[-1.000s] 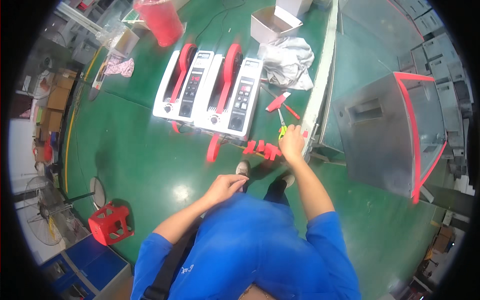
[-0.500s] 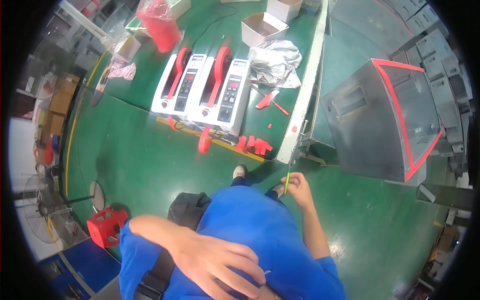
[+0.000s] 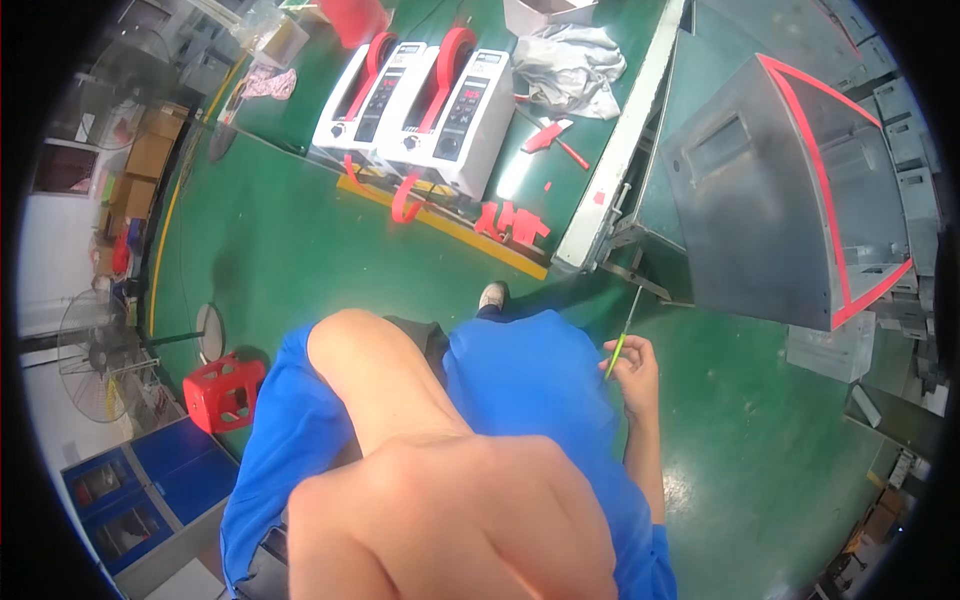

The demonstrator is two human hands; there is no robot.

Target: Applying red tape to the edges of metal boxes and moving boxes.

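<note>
My right hand [image 3: 635, 372] is closed around the lime-green handle of a slim tool [image 3: 617, 352] with a thin metal shaft. The shaft points away from me, toward the corner of the bench; whether it ends in a tip or a blade is too small to make out. My left hand [image 3: 450, 520] is raised close in front of my chest, large in the picture with its back showing. Its fingers bend down out of sight, so what they touch is hidden. Ahead on the green bench stand two white tape dispensers [image 3: 455, 125] with red tape hanging from them.
Cut red tape pieces [image 3: 512, 222] lie at the bench's front edge. A red-handled tool [image 3: 560, 142] and a crumpled grey cloth [image 3: 570, 70] lie right of the dispensers. To the right stands a grey metal housing [image 3: 750, 200] edged in red tape. A red stool [image 3: 225, 393] is at left.
My left hand has risen toward the camera, and its fingers have dropped from sight. My right hand has shifted right with the slim tool. The whole view has tilted, moving the bench upward.
</note>
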